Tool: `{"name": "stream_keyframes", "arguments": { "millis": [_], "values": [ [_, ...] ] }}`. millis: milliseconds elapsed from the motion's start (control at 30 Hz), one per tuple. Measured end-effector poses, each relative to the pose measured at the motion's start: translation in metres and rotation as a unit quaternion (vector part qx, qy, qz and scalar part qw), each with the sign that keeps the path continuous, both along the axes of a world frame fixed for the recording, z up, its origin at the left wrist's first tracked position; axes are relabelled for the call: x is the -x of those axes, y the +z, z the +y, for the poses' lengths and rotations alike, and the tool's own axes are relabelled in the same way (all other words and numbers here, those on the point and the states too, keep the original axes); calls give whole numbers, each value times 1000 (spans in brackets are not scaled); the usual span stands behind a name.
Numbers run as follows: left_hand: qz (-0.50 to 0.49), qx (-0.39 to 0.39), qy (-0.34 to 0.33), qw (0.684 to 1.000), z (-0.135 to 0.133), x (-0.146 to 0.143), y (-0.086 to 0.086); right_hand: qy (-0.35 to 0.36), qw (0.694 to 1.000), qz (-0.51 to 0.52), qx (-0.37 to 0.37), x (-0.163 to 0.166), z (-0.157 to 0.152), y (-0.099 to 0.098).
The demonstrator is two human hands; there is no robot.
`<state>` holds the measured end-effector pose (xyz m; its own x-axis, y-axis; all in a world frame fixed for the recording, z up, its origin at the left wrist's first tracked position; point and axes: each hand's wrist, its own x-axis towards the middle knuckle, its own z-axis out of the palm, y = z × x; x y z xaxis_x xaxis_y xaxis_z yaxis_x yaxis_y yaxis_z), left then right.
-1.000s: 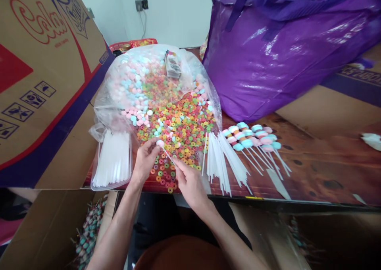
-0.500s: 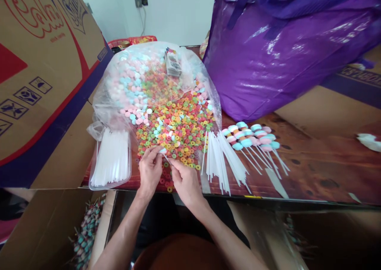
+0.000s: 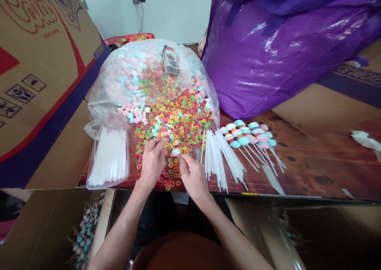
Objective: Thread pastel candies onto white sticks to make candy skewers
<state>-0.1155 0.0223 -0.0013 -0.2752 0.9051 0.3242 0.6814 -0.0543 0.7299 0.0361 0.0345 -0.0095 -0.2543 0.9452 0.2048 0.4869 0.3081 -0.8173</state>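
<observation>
My right hand pinches a thin white lollipop stick, mostly hidden by the fingers. A pale blue and pink marshmallow is threaded on it, and the stick's tip pokes out beyond, up and to the left. Just left of that tip, my left hand hovers over the gummy rings with its fingers partly stretched and apart from the marshmallow; nothing shows in them. Red, orange, yellow and green gummy rings lie heaped in front of both hands, with a few marshmallows among them.
A clear plastic bag of marshmallows and rings lies behind. White sticks fill a tub at left; loose sticks and finished marshmallow skewers lie right. A purple bag and a carton flank the table.
My left hand has let go of the marshmallow and moved slightly up, over the rings. My right hand has shifted right, and the marshmallow now sits on its stick in plain view.
</observation>
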Motion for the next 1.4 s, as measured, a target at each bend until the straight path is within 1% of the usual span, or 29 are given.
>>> {"name": "stream_keyframes", "arguments": {
  "millis": [67,100,167,200,267,333,367,433,467,533,567,633,800,900,967,1033,1100,1133,1200,1233,1267,1333,1400],
  "values": [
    [115,19,-11,993,13,10,2,3,1000,-10,11,-5,-1,-3],
    [146,28,-18,989,18,13,2,3,1000,-14,16,-6,-3,-4],
    [148,34,-18,988,26,17,-1,7,1000,-20,15,-7,-6,-5],
    [122,30,-10,992,28,18,-2,10,1000,-23,10,-6,-8,-5],
    [33,23,16,999,29,19,-5,18,1000,-26,1,-5,-10,-2],
    [-107,24,39,993,26,20,-6,24,999,-24,-4,-3,-11,1],
    [-189,29,42,981,23,20,-5,25,999,-22,-7,-2,-12,3],
    [-344,40,28,938,18,20,-2,26,999,-17,-16,0,-12,7],
    [-405,46,14,913,15,20,-1,27,999,-14,-21,1,-12,8],
    [-478,53,-10,877,9,19,2,33,999,-8,-27,2,-13,9],
    [-496,54,-16,866,8,19,3,37,999,-6,-30,3,-13,9],
    [-510,48,-16,858,5,17,3,47,998,-5,-39,4,-13,8],
    [-488,35,-12,872,1,11,0,42,997,-26,-52,3,-13,6],
    [-487,38,-9,872,-3,9,-1,51,997,-20,-58,4,-14,4],
    [-508,41,5,860,-6,7,-1,54,996,-4,-68,6,-15,1],
    [-547,54,12,835,-10,1,1,52,996,8,-76,10,-17,0],
    [-581,73,6,811,-14,-6,4,43,996,17,-75,14,-18,-1],
    [-588,83,-2,805,-16,-9,5,38,997,22,-70,15,-18,-1],
    [-576,98,-19,811,-17,-13,7,28,998,34,-50,16,-17,0],
    [-557,102,-27,824,-16,-13,8,25,998,39,-40,15,-17,0],
    [-527,100,-32,844,-13,-12,9,22,998,40,-31,13,-16,0],
    [-421,69,-12,904,-2,-7,9,12,999,36,-22,7,-13,-1],
    [-262,26,31,964,14,2,9,1,999,32,-15,0,-11,-3]
  ]
}}
